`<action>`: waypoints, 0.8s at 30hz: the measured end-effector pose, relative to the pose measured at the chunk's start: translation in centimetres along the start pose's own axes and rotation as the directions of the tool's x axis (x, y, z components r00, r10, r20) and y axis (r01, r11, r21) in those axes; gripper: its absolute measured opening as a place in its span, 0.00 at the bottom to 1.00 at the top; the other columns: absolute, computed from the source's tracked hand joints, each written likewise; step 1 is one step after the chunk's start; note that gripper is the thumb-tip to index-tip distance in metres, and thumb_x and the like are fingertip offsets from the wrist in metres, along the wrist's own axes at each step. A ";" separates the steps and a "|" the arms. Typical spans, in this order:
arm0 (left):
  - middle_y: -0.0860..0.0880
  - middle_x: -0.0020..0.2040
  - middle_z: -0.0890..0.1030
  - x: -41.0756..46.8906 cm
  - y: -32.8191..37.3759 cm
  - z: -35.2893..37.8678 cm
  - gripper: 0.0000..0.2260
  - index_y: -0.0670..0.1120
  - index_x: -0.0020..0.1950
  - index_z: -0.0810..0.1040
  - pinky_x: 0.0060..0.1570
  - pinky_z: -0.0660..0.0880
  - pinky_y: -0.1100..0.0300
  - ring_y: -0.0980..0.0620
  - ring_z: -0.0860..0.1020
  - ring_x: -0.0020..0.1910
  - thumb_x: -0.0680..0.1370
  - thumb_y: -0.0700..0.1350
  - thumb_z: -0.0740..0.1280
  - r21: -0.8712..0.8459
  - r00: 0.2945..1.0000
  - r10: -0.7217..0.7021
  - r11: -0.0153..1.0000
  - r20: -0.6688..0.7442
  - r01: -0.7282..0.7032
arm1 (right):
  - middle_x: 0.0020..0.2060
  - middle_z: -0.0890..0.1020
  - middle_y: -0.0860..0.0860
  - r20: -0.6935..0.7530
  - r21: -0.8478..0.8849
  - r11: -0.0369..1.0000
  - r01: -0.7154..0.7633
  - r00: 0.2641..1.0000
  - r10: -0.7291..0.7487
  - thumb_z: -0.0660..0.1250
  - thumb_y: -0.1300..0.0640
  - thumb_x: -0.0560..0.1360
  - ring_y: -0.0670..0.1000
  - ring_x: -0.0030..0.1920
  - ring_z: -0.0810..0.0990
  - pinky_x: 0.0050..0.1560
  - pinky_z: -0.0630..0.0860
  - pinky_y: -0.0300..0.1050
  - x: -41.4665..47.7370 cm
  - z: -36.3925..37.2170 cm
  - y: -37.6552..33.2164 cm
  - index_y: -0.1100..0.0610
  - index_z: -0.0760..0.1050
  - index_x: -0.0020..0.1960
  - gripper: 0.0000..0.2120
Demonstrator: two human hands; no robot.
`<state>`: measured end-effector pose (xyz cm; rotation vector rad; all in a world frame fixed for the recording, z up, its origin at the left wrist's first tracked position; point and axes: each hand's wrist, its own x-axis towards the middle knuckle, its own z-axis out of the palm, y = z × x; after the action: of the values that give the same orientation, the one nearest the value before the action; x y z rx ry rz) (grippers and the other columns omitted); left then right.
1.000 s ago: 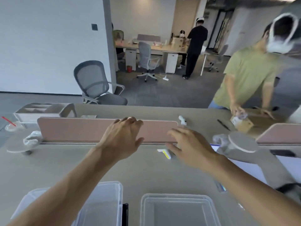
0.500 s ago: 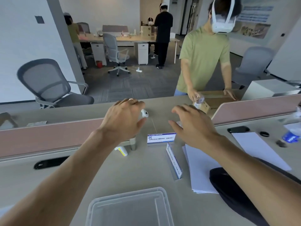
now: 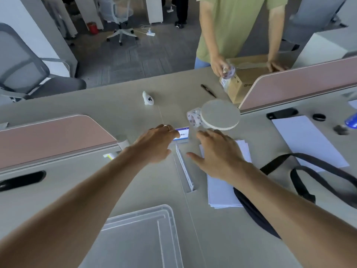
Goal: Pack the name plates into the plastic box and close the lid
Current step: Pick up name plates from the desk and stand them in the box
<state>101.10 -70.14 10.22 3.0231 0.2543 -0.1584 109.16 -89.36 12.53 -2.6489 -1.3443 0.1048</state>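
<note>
Two clear acrylic name plates stand on the beige desk. One name plate with a blue-and-white card [image 3: 182, 135] faces me; my left hand [image 3: 154, 145] hovers over its left end, fingers spread, hiding part of it. A second name plate [image 3: 184, 169] lies edge-on between my hands. My right hand [image 3: 218, 153] is open, palm down, just right of both plates, above a paper stack. A clear plastic lid or box [image 3: 139, 236] lies at the near edge, below my left forearm.
A paper stack [image 3: 224, 190] and a black bag with strap [image 3: 289, 190] lie to the right. A round grey disc [image 3: 220, 117] stands behind my right hand. Pink dividers [image 3: 50, 138] flank the gap. A person in a green shirt [image 3: 237, 26] handles a cardboard box [image 3: 245, 80] across the desk.
The view swung right and tilted down. Both hands came nearer the name plates, the left now over the facing plate, the right beside it.
</note>
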 end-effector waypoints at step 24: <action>0.56 0.40 0.84 3.2 -9.6 20.4 0.05 0.49 0.43 0.81 0.44 0.78 0.58 0.57 0.82 0.43 0.73 0.47 0.76 -0.556 0.968 -0.241 0.795 0.074 0.241 | 0.50 0.84 0.50 0.212 0.322 0.902 -0.287 0.951 0.227 0.68 0.60 0.77 0.55 0.49 0.81 0.48 0.76 0.47 6.5 22.3 7.3 0.53 0.78 0.57 0.09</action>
<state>100.63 -62.45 -11.26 2.3905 0.5766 -0.0811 115.74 -85.73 -10.60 -2.5323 -0.8994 0.5614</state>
